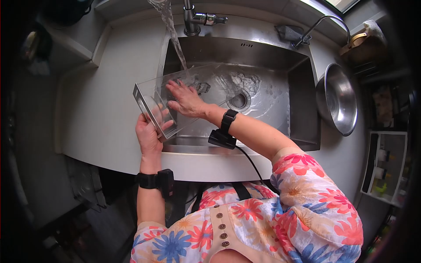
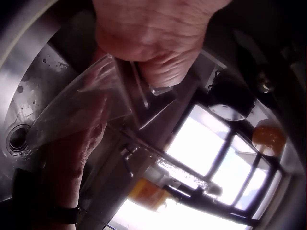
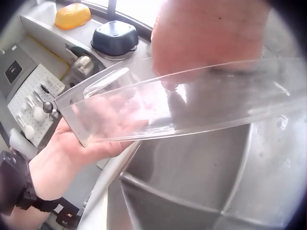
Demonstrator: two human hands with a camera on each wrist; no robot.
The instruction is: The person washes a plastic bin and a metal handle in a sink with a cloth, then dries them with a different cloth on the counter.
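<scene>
A clear, long container (image 1: 151, 90) with a silvery end panel is tilted over the left part of the steel sink (image 1: 302, 101). My left hand (image 1: 150, 131) grips its panelled end from below; in the right wrist view the left hand's fingers (image 3: 108, 117) show through the clear wall. My right hand (image 1: 187, 100) lies at the container with fingers extended; in the right wrist view the hand (image 3: 208, 36) is at the container's far side, its fingertips hidden. Water (image 1: 175, 44) runs down beside the container's upper edge into the sink.
The faucet (image 1: 192, 19) stands behind the sink, with a smaller curved tap (image 1: 326, 18) at the back right. A steel bowl (image 1: 337, 100) leans at the sink's right. The drain (image 1: 239, 101) lies mid-sink, and the white counter (image 1: 101, 114) extends left.
</scene>
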